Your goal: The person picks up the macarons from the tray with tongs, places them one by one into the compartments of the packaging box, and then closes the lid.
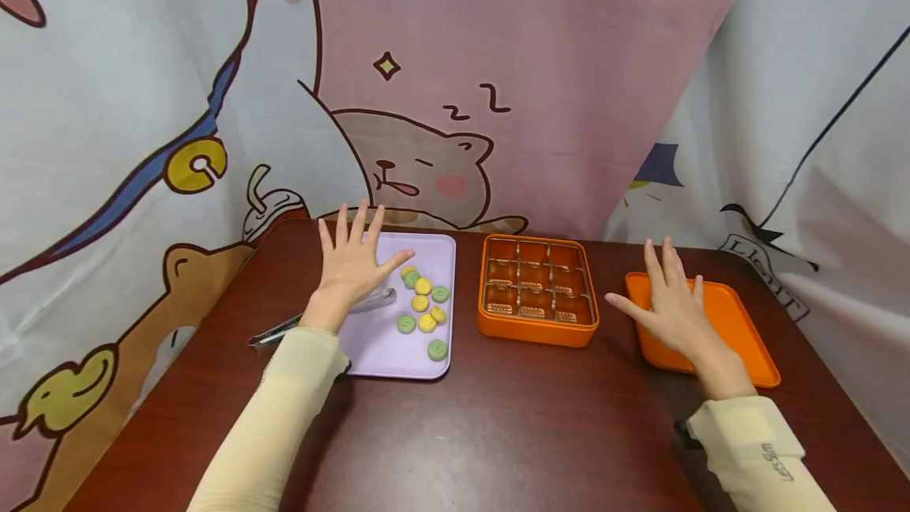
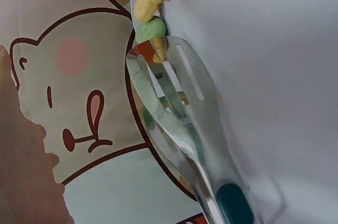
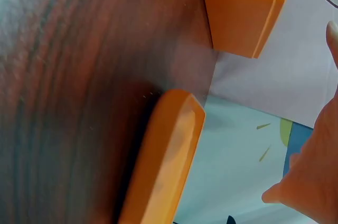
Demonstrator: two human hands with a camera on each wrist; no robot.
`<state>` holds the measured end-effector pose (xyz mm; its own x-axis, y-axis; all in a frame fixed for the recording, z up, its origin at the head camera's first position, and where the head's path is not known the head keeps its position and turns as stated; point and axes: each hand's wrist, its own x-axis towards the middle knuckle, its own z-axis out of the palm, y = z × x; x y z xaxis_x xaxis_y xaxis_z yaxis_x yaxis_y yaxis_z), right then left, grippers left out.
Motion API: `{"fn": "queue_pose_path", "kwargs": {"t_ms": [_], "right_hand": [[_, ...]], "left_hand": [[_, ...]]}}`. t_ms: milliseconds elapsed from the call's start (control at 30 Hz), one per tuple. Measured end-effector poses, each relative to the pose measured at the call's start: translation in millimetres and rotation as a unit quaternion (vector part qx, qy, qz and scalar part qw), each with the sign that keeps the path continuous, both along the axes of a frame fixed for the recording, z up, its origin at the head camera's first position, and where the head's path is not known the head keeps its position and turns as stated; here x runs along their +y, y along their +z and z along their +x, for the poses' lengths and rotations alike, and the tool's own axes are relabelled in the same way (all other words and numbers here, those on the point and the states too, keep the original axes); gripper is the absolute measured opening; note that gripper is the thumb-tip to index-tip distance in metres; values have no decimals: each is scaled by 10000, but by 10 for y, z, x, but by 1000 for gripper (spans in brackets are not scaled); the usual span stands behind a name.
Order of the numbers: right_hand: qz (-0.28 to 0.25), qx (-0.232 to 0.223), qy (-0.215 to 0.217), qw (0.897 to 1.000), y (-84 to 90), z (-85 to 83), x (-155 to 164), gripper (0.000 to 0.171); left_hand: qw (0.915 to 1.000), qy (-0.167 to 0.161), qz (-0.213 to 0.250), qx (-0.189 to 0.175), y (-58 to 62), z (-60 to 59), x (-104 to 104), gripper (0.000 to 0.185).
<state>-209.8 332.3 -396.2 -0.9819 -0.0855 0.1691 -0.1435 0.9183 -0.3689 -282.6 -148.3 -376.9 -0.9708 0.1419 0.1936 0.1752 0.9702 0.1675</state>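
My left hand [image 1: 350, 267] hovers with spread fingers above a lilac tray [image 1: 370, 358], holding nothing. Beneath it, metal tongs [image 2: 195, 150] lie across the tray's left side. Several yellow and green button-like pieces [image 1: 423, 286] are scattered over the tray's right part. My right hand [image 1: 674, 310], fingers also spread, is raised over a shallow orange lid or tray [image 1: 732, 322] and grips nothing. Between the hands stands an orange box [image 1: 536, 330] with a clear divided insert [image 1: 533, 279]; I see no pieces in its compartments.
Everything stands on a dark reddish-brown table [image 1: 490, 433]. A curtain with cartoon animals [image 1: 554, 85] hangs behind the table and along both sides. The tongs' handle end reaches past the tray's left edge onto the table.
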Motion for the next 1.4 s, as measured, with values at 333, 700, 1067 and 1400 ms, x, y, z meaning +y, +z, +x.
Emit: {"fn": "queue_pose_path", "kwargs": {"t_ms": [333,700,1067,1400], "right_hand": [[-423,-482,292,9975,-45,1,-96,109],[-853,-860,709,9901,-192,12,-133,107],[-1036,-987,953,9851,-266,-15,-270,100],[-1131,-1108,901,9833,-301,-26,-354,96]], "left_hand": [[9998,13,182,-64,-36,25,-119,99],[9994,-118,164,-298,-94,103,-270,97],[9978,-343,271,-494,-216,179,-455,92],[9898,-477,771,-1100,-283,243,-592,94]]}}
